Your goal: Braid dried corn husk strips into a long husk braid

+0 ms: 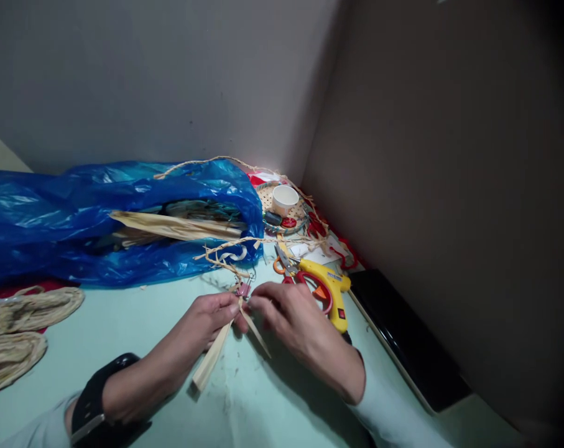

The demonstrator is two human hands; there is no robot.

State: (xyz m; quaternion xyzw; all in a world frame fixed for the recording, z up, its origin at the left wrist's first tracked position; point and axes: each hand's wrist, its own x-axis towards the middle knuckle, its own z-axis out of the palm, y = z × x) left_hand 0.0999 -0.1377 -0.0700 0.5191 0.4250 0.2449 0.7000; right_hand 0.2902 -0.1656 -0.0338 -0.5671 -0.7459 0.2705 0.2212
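Note:
My left hand is closed, its thumb and fingers pinching a thin braid of dried, straw-coloured husk just below a pink binder clip. Two loose strands leave the pinch: a wide husk strip slanting down to the left and a narrow strip pointing down to the right. Right beside the clip, my right hand has its fingers curled inward; whatever lies between the fingertips is hidden. Beyond the clip, finished braid trails over the table.
A blue plastic bag of dried husks lies at the back left. Close to my right hand are a yellow glue gun and red-handled scissors. A woven tray holds a white cup. Also here: a black tablet-like slab, braided soles.

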